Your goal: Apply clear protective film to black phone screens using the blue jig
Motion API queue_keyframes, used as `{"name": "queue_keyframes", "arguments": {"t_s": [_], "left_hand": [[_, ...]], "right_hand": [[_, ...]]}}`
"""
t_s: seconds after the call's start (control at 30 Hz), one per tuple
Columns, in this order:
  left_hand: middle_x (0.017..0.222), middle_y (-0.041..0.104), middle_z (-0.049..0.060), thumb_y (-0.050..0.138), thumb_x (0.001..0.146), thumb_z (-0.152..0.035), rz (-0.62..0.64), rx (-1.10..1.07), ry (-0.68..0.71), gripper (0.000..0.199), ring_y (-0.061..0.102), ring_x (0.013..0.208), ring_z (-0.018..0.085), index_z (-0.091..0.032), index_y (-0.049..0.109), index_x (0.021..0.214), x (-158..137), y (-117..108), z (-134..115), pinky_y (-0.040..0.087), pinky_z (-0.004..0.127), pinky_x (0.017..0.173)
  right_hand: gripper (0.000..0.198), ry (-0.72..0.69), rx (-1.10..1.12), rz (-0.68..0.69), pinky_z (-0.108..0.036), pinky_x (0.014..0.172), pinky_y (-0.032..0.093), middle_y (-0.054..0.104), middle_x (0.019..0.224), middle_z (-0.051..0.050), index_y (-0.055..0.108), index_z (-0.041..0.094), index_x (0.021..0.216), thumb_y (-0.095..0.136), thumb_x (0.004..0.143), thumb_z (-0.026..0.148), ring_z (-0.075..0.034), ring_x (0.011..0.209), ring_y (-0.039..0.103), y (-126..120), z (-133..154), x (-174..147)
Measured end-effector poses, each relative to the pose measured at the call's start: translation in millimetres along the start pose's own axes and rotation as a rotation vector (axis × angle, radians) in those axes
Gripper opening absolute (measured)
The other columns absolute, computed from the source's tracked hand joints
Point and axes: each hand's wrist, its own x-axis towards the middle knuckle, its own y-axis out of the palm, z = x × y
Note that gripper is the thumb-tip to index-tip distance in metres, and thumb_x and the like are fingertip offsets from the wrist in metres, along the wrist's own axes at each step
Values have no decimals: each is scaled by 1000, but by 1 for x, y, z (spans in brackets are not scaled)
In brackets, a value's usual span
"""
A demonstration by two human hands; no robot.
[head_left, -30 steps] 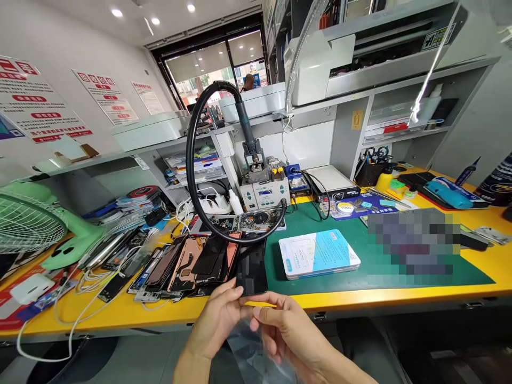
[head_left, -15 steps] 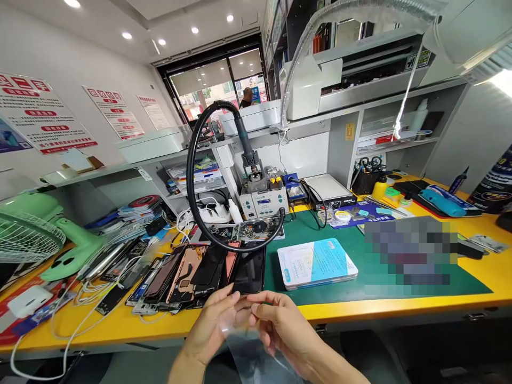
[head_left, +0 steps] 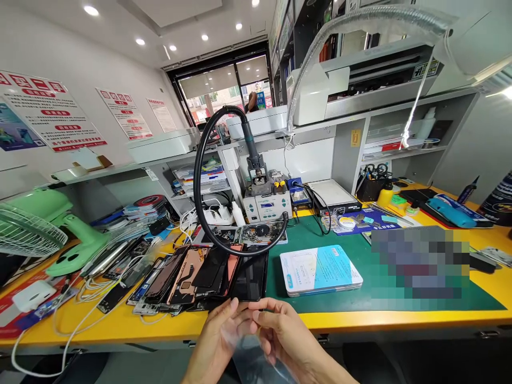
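At the bottom centre, in front of the bench edge, a clear plastic film or bag (head_left: 256, 356) hangs from my fingers. My left hand (head_left: 216, 336) is closed on its upper left part, thumb up. On the right side of it, my right hand (head_left: 287, 329) pinches the top edge between thumb and forefinger, its other fingers curled below. The film is see-through, so its outline is hard to make out. Just beyond the hands lie several dark phone screens and housings (head_left: 212, 273). A blue and white flat box (head_left: 321, 271) rests on the green mat (head_left: 360, 301).
A hot-air station (head_left: 269, 209) with a looping black hose (head_left: 197, 186) stands at the back. On the left are a green fan (head_left: 86, 242) and tangled white cables (head_left: 82, 290). A blurred-out patch covers something on the mat's right side. A lamp arm (head_left: 316, 50) arches overhead.
The camera view has shifted slightly, so the bench appears a little further right and lower. Both hands keep hold of the film; my left hand sits slightly closer to the right one.
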Motion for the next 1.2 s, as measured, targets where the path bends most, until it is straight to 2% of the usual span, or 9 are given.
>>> {"name": "queue_keyframes", "arguments": {"t_s": [0.13, 0.33, 0.5, 0.73, 0.93, 1.0, 1.1, 1.17, 1.2], "left_hand": [[91, 77, 13, 81, 79, -23, -113, -35, 10, 16, 70, 74, 19, -9, 73, 83, 0, 4, 3, 56, 28, 68], [90, 77, 15, 84, 74, -21, -210, 1, 36, 19, 74, 82, 24, -9, 73, 82, -4, 3, 10, 59, 31, 73], [87, 77, 14, 86, 73, -35, -237, 196, 91, 31, 73, 70, 23, -10, 71, 83, -7, 0, 14, 57, 30, 64], [79, 75, 10, 77, 77, -55, -331, 511, 133, 44, 67, 52, 20, -13, 69, 84, -2, -3, 13, 50, 27, 48], [60, 68, 6, 78, 72, -62, -356, 530, 140, 50, 59, 41, 19, -13, 69, 81, -8, -4, 8, 42, 25, 38], [62, 68, 6, 75, 74, -64, -327, 462, 153, 52, 58, 44, 17, -13, 70, 83, -22, -8, 7, 43, 25, 41], [77, 71, 12, 68, 75, -72, -132, 295, 97, 64, 64, 61, 23, -12, 73, 95, -52, -16, 8, 50, 31, 49], [85, 72, 15, 73, 70, -73, -13, 291, 14, 68, 66, 69, 26, -13, 74, 101, -71, -20, 10, 51, 33, 54], [85, 72, 15, 78, 68, -69, 4, 333, -17, 64, 66, 69, 25, -14, 75, 99, -79, -22, 11, 50, 32, 56]], "right_hand": [[42, -34, 27, -13, -18, 33, 29, 66, 70, -1, 60, 13, 96, 77, 64, 34, -5, 39, 44, 1, 0, 1], [33, -11, 3, -8, -17, 33, 27, 65, 69, -1, 61, 13, 91, 74, 66, 31, -6, 39, 45, -4, -11, 4], [38, 3, 25, -21, -18, 32, 27, 65, 72, -2, 66, 11, 93, 76, 65, 34, -5, 40, 46, -6, -22, 2], [46, 76, 64, -26, -17, 36, 27, 65, 71, -2, 67, 12, 90, 87, 58, 39, -6, 43, 50, -5, -22, -17], [52, 29, 6, -40, -18, 34, 29, 65, 74, -2, 69, 13, 90, 89, 60, 49, -6, 44, 47, -6, -17, -29], [58, -12, -52, -89, -19, 34, 33, 65, 74, -2, 68, 14, 95, 89, 60, 55, -7, 45, 46, -7, -15, -33], [63, -130, -176, -168, -21, 38, 39, 63, 70, -1, 68, 14, 103, 84, 66, 62, -11, 50, 52, -6, -9, -36], [65, -204, -245, -218, -22, 42, 42, 62, 68, -2, 69, 15, 107, 82, 68, 65, -15, 55, 56, -2, -4, -35], [65, -233, -275, -229, -23, 43, 42, 63, 67, -3, 70, 15, 107, 81, 68, 66, -15, 56, 56, 1, -2, -34]]}}
